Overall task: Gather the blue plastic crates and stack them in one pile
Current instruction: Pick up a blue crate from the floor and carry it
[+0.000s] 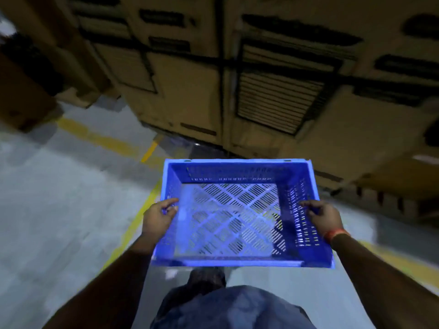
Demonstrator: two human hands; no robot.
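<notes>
Centrally, in the lower middle of the frame, the blue crate [240, 214] hung level between the left hand [158, 216] and right hand [323, 217], each closed over a side rim, its long axis running left-right, neither hand nearer.

1. Dim warehouse light overall; the cardboard boxes [194, 67] look dark brown and murky.
2. The grey floor [59, 198] is paler, with a cool sheen.
3. Motion blur smears the boxes and floor edges.
4. Wide-angle distortion bends lines near the borders.
5. The blue crate [240, 172] is sharpest and brightest.
</notes>
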